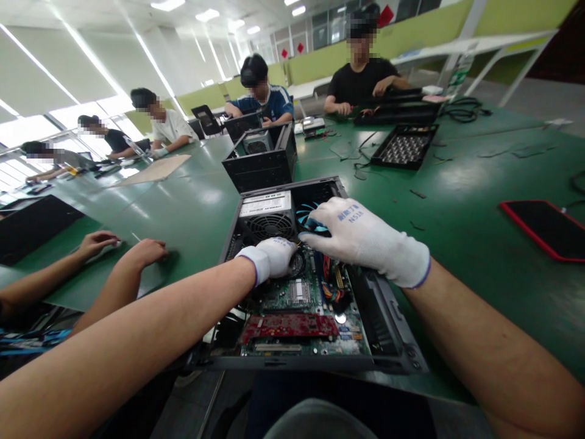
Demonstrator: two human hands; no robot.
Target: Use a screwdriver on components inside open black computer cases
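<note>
An open black computer case lies in front of me. Inside are a power supply, a green motherboard, a red expansion card and a blue-bladed fan. My left hand, in a white glove, reaches in just below the power supply beside a round black part. Its fingertips are hidden. My right hand, gloved too, is over the fan area. Its dark-coated fingers and thumb are bent towards each other; whatever they pinch is hidden. Multicoloured cables run below it.
Behind my case stands another open case on the green table. A red-edged black device lies to the right, a black tray farther back. A neighbour's bare hands are at left. Several people sit around the table.
</note>
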